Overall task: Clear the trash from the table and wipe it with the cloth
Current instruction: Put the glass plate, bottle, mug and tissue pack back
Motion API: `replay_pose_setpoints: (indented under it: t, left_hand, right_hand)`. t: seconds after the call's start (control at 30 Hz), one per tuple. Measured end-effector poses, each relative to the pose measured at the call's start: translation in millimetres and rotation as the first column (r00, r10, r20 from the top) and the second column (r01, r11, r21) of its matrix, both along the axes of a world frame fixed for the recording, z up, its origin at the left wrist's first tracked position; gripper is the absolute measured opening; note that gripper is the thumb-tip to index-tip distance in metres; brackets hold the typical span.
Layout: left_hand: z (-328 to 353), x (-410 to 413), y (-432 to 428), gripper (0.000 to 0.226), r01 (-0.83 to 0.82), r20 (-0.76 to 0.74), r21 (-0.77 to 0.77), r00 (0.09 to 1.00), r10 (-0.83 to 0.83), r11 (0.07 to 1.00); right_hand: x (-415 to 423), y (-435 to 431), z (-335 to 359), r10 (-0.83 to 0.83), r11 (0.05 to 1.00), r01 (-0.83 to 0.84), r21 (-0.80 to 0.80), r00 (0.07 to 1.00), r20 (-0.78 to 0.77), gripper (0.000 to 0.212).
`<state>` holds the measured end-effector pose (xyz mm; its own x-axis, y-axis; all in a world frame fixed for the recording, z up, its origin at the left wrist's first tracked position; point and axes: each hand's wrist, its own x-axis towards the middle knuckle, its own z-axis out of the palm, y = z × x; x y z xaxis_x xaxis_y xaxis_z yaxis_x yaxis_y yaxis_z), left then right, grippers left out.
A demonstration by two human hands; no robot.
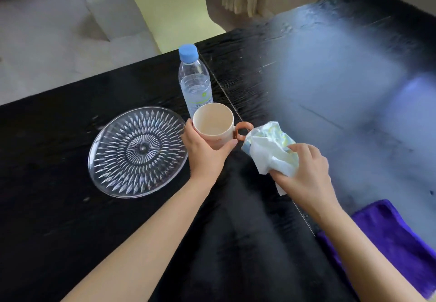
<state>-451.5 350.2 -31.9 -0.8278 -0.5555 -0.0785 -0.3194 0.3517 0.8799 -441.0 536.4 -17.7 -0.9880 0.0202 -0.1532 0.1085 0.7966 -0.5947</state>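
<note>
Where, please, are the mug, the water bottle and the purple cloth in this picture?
mug (213, 124), head view, on its inner wall
water bottle (194, 84), head view, on its clear body
purple cloth (387, 238), head view, on its folded top face

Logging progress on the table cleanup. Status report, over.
Left hand gripping mug. Right hand clutching crumpled trash. Purple cloth untouched at table edge. Plate, bottle still in wiping path.

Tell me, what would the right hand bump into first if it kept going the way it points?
Probably the mug: the right hand points up-left with its crumpled wrapper leading, almost at the handle. Depth is uncertain.
</note>
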Motion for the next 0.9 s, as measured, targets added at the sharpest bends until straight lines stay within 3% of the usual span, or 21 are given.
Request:
replay_pose_setpoints:
  t: [0.1,0.17,0.23,0.27,0.4,0.5,0.57,0.63,0.73,0.8,0.9]
  left_hand:
    - [8.3,31.3,-5.9,0.068,0.026,0.085,0.127,0.996,-0.037,0.992]
    - [12.8,56.8,-12.0,0.041,0.040,0.151,0.324,0.984,-0.093,0.945]
    - [19.8,74.9,-18.5,0.037,0.041,0.197,0.569,0.963,-0.185,0.821]
    - [21.5,80.5,-23.4,0.036,0.041,0.213,0.620,0.952,-0.219,0.783]
    - [14.2,95.3,-48.7,0.036,-0.056,0.253,0.603,0.959,-0.124,0.796]
    - [-0.2,110.7,-59.4,0.035,-0.213,0.291,0.631,0.956,0.027,0.746]
    - [-8.8,116.4,-57.7,0.034,-0.249,0.284,0.656,0.956,0.072,0.713]
    - [-14.3,117.2,-51.8,0.033,-0.207,0.268,0.614,0.962,0.046,0.762]
    - [-17.4,113.7,-48.7,0.037,-0.014,0.321,0.281,0.944,-0.080,0.960]
    - [-17.1,113.7,-53.3,0.039,0.127,0.390,0.143,0.905,-0.173,0.982]
    - [-12.2,115.0,-61.5,0.043,0.266,0.454,0.070,0.850,-0.268,0.962]
  right_hand:
    - [23.2,-4.9,0.7,0.048,0.998,-0.047,0.033,0.999,-0.026,0.056]
    - [38.9,-13.6,1.0,0.162,0.985,-0.157,0.075,0.985,-0.055,0.057]
    - [49.3,-27.6,2.1,0.334,0.940,-0.324,0.108,0.939,-0.084,0.058]
    - [51.1,-35.7,2.8,0.419,0.905,-0.406,0.127,0.903,-0.095,0.060]
    - [42.3,-62.4,1.0,0.620,0.775,-0.596,0.210,0.782,-0.070,0.071]
    - [38.3,-73.9,-8.1,0.546,0.819,-0.527,0.227,0.838,-0.024,0.086]
    - [41.1,-80.1,-9.7,0.394,0.916,-0.392,0.087,0.919,0.002,0.085]
    - [45.8,-82.3,-12.0,0.254,0.956,-0.247,-0.155,0.967,0.027,0.064]
    - [49.6,-75.6,-18.4,0.197,0.960,-0.172,-0.222,0.976,0.092,0.066]
    - [52.3,-73.6,-18.0,0.162,0.972,-0.137,-0.190,0.979,0.122,0.068]
    - [57.1,-78.8,-6.7,0.157,0.965,-0.118,-0.235,0.975,0.155,0.062]
